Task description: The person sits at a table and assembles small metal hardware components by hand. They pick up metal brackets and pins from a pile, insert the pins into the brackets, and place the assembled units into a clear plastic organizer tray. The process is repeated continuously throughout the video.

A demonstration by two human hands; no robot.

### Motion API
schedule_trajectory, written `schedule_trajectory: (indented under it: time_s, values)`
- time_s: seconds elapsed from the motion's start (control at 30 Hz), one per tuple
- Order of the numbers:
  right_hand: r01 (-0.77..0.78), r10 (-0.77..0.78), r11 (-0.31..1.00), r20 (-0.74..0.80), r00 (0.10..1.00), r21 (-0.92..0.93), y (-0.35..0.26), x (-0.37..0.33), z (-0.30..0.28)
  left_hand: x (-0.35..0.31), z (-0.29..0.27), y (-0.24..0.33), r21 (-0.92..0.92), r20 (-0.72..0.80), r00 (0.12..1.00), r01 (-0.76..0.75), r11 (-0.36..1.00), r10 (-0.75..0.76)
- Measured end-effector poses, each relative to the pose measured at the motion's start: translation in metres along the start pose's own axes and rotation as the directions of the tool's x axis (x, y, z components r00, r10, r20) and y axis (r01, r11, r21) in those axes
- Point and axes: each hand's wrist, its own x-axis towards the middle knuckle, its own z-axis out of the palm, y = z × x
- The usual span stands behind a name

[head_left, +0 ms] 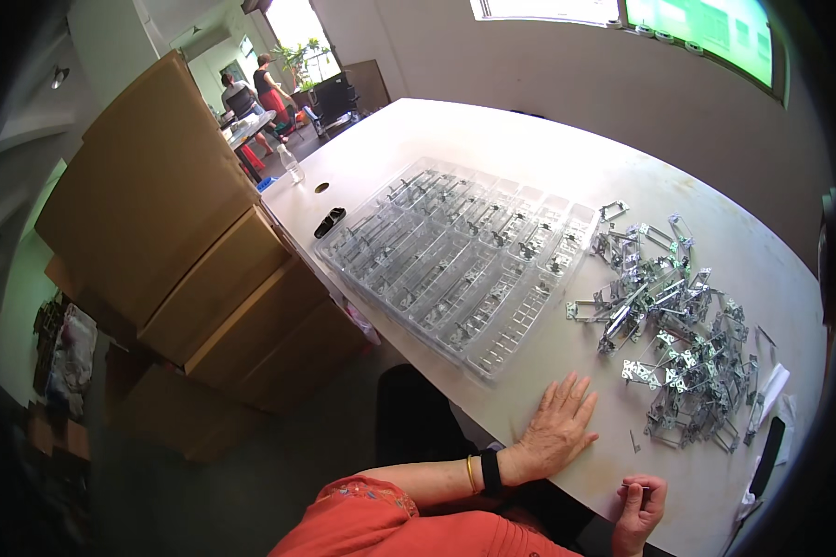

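Note:
My left hand [555, 436] lies flat on the white table [539, 381], fingers stretched out and nothing in them. A black wristband [490, 471] and a yellow bangle circle that wrist. To its right and nearer me, my right hand [640, 511] is closed at the table's near edge, thumb against curled fingers; what it pinches, if anything, is too small to make out. Beyond my hands is a clear plastic tray [492, 369] whose long compartments hold thin metal parts. A loose heap of silvery metal brackets [687, 362] lies to the right. One small thin metal piece [634, 441] rests between heap and hands.
Stacked cardboard boxes [149, 213] rise along the table's left side. A clear bottle [290, 164] and a black object [329, 222] are near the far left edge. White wrapping [769, 397] and a black strip [766, 457] lie at the right. Two people are in the background.

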Motion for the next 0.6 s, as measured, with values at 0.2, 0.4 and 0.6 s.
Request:
schedule_trajectory:
  time_s: [0.2,0.4,0.6]
  values:
    - [0.063,-0.063,0.998,-0.012,0.998,-0.012,-0.007,0.003,0.006,-0.005,0.006,-0.003,-0.015,-0.035,0.999,-0.005,1.0,0.005]
    - [0.042,-0.042,0.999,-0.006,0.999,-0.008,0.001,0.006,-0.002,-0.005,0.007,-0.003,-0.001,-0.019,1.0,-0.022,1.0,0.022]
    - [0.032,-0.032,0.999,0.011,0.999,-0.029,-0.008,0.005,0.0,-0.005,0.009,-0.004,-0.013,-0.027,0.999,-0.034,0.999,0.034]
